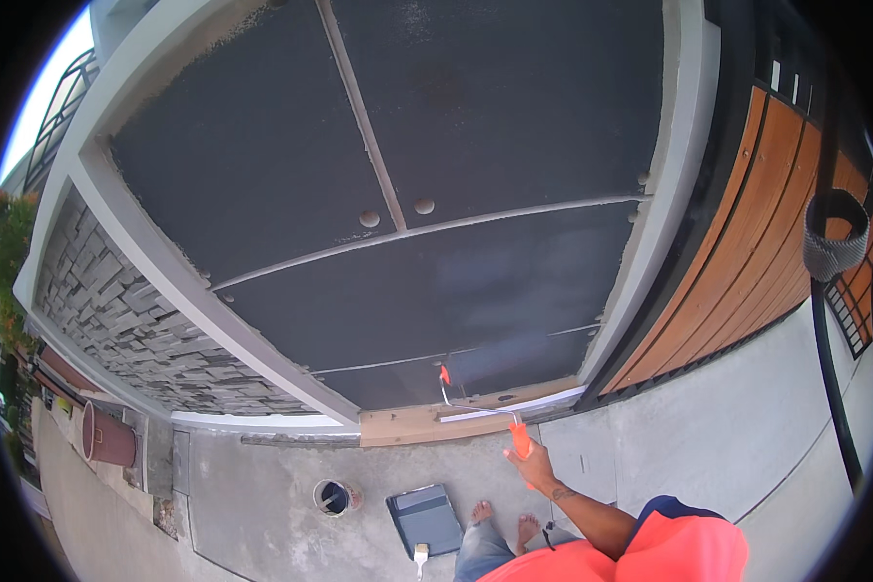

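My right hand (pixel 531 464) is wrapped round the orange handle of a paint roller (pixel 520 438). The roller's thin metal frame reaches up and left to an orange end piece against the lower part of the dark grey wall (pixel 543 262). Its sleeve is hard to make out against the grey paint. Wetter, shinier patches show on the wall right of centre. My left hand is out of view. Left of my bare feet, a paint tray (pixel 424 519) with grey paint lies on the concrete. A paintbrush (pixel 421 555) rests at its near edge. Further left stands a paint bucket (pixel 337 498) with dark paint.
Brown covering (pixel 407 427) runs along the wall's foot. Pale grooves divide the wall, framed by a light border (pixel 213 320). Stone cladding (pixel 155 310) and a reddish-brown pot (pixel 109 434) are at left. A wooden slatted gate (pixel 727 262) and a black cable (pixel 829 378) are at right.
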`<act>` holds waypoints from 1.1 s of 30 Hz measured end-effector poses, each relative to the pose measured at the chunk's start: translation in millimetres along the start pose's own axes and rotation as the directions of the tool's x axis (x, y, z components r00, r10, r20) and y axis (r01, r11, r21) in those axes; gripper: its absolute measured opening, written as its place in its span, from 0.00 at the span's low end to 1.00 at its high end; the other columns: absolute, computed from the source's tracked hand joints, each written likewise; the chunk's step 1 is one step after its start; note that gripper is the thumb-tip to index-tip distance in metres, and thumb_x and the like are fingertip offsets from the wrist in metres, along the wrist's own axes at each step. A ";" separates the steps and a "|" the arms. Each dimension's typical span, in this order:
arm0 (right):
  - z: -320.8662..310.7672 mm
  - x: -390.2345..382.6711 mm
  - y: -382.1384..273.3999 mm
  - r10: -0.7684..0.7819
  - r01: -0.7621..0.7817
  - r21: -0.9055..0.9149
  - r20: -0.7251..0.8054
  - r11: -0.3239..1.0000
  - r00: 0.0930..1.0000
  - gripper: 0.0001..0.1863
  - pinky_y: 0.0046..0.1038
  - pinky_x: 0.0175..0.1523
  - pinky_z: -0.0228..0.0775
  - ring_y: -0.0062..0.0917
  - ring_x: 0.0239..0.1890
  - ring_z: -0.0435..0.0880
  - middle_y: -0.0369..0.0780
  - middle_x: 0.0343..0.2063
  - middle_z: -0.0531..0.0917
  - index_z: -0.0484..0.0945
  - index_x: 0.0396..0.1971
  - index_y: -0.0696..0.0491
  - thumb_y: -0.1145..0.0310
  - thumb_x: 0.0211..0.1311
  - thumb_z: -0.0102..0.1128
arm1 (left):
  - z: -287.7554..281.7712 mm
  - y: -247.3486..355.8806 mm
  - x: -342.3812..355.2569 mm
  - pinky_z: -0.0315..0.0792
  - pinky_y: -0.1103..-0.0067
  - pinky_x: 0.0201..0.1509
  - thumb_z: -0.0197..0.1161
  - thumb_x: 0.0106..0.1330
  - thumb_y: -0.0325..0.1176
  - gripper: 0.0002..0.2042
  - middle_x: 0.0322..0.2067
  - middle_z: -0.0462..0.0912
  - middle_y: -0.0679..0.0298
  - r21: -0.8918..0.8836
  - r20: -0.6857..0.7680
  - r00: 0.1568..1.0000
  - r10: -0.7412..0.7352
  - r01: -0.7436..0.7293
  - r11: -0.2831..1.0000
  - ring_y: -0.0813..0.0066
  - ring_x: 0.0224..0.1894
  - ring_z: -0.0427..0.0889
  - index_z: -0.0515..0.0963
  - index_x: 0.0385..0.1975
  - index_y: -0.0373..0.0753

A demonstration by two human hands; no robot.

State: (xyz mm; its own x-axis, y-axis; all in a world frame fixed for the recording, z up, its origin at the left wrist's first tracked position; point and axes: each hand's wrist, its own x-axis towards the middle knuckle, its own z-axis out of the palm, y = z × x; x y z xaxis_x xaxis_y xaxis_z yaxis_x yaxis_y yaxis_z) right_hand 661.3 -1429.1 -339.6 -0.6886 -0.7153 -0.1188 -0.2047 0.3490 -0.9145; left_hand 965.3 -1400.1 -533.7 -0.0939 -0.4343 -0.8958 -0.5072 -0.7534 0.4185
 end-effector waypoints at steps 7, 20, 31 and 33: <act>-30.2 -64.2 -50.9 0.224 -0.364 0.190 0.513 0.912 0.829 0.13 0.23 0.20 0.66 0.15 0.14 0.71 0.33 0.18 0.74 0.74 0.35 0.57 0.63 0.62 0.65 | 34.5 4.5 -23.4 0.81 0.55 0.34 0.63 0.61 0.26 0.22 0.40 0.80 0.48 -0.038 0.065 0.997 0.048 -0.046 0.998 0.49 0.34 0.83 0.66 0.55 0.33; -51.8 72.7 -290.3 -0.501 0.535 0.119 -0.228 0.836 0.835 0.24 0.26 0.19 0.67 0.21 0.11 0.74 0.36 0.13 0.74 0.68 0.38 0.59 0.49 0.71 0.53 | -76.7 -4.4 -20.1 0.82 0.55 0.34 0.62 0.62 0.26 0.22 0.40 0.80 0.47 -0.074 -0.014 1.000 0.013 -0.014 0.997 0.48 0.34 0.83 0.66 0.55 0.32; -103.7 124.9 -430.4 -0.316 0.428 0.210 -0.415 0.879 0.853 0.24 0.22 0.15 0.66 0.14 0.12 0.68 0.32 0.18 0.69 0.67 0.33 0.53 0.44 0.72 0.45 | -145.2 -15.4 -22.6 0.82 0.54 0.33 0.61 0.62 0.26 0.21 0.40 0.79 0.47 -0.072 0.016 0.998 0.055 -0.054 0.996 0.48 0.34 0.83 0.66 0.55 0.31; -122.6 131.0 -461.7 -0.330 0.445 0.184 -0.443 0.876 0.833 0.26 0.24 0.16 0.68 0.17 0.13 0.71 0.35 0.20 0.72 0.68 0.35 0.56 0.44 0.72 0.45 | -155.8 -22.3 -21.7 0.82 0.54 0.33 0.61 0.62 0.26 0.21 0.40 0.79 0.47 -0.072 0.019 0.999 0.050 -0.048 0.996 0.48 0.34 0.83 0.66 0.54 0.31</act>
State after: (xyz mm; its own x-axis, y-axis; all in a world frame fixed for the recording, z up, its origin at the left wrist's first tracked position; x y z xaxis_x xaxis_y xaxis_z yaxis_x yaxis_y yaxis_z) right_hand 580.4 -1609.8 114.5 -0.8146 -0.4432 0.3742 -0.3578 -0.1238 -0.9255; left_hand 1112.2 -1450.7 -500.2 -0.1355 -0.4619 -0.8765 -0.4394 -0.7649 0.4710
